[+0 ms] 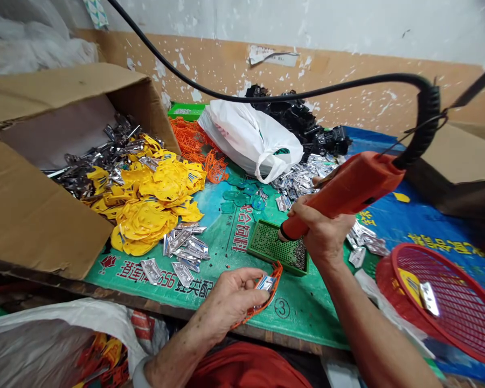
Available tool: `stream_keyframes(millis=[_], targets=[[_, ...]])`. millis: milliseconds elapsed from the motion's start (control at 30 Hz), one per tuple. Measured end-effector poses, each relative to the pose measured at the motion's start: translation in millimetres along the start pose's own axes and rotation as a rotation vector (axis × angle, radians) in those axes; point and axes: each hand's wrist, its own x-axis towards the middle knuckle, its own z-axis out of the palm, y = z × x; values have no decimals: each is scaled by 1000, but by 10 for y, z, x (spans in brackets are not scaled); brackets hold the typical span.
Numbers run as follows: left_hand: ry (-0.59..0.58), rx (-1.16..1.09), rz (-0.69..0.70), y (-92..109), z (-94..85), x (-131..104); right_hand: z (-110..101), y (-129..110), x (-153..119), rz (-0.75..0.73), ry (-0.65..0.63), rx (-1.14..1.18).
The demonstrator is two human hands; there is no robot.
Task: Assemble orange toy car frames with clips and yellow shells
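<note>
An orange power screwdriver (343, 194) is gripped in the right hand (327, 231), the fingers closed round its body; its tip is held over the green tray (272, 242), in which small screws (299, 254) are heaped at one end. A silver metal plate (265, 284) and an orange plastic piece (275, 285) are pinched together between thumb and fingers of the left hand (236, 296), nearly closed, at the table's near edge; yellow plastic pieces (149, 215) are piled by the cardboard box (36, 199); a red basket (448, 302) is seen at the right.
</note>
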Motion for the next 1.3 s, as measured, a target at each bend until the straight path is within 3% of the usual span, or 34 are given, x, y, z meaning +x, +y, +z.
stream_keyframes(millis=[167, 433, 633, 733, 833, 1000, 1133, 1300], targets=[[44, 158, 59, -116, -33, 14, 21, -43, 1, -1, 0, 16], [143, 245, 132, -119, -9, -51, 25, -41, -1, -6, 22, 4], [229, 277, 249, -291, -17, -40, -28, -203, 58, -14, 8, 184], [198, 318, 312, -289, -28, -62, -59, -405, 69, -24, 3, 236], [140, 272, 263, -204, -29, -96, -97, -675, 17, -8, -23, 288], [84, 170, 213, -160, -24, -92, -240, -1032, -191, 82, -238, 326], [-11, 299, 260, -179, -43, -107, -336, -1104, -355, 133, -383, 350], [-154, 502, 343, -216, -118, -148, -331, -1104, -442, 160, -385, 352]])
